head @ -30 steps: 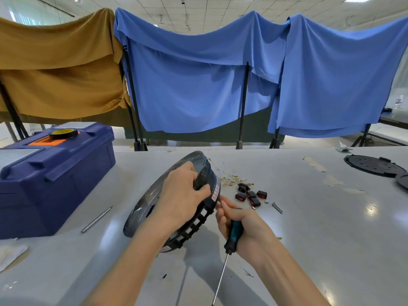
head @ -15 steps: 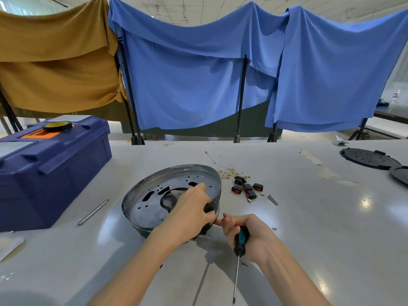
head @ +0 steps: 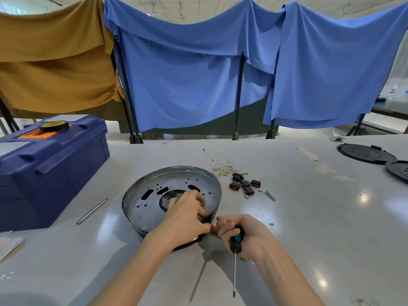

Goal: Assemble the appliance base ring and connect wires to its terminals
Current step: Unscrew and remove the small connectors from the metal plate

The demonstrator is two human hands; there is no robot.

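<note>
The round metal base ring [head: 154, 191], a shallow grey pan with slots and holes, lies open side up on the table. My left hand [head: 187, 215] grips its near right rim, fingers inside the pan. My right hand [head: 245, 235] sits just right of that rim, fingertips touching it, and holds a screwdriver [head: 235, 246] with a black and teal handle, shaft pointing toward me. Thin wires with brass terminals [head: 223, 170] lie behind the ring. Small black and red switches [head: 245, 186] lie to its right.
A blue toolbox [head: 50, 164] with a tape roll on its lid stands at the left. A metal rod [head: 91, 210] lies beside it. Two black round plates [head: 366, 153] rest at the far right. Blue and tan cloths hang behind the table.
The ring went from standing on edge to lying flat, open side up. My left hand shifted from its outer wall to the near rim, and my right hand stayed beside it with the screwdriver.
</note>
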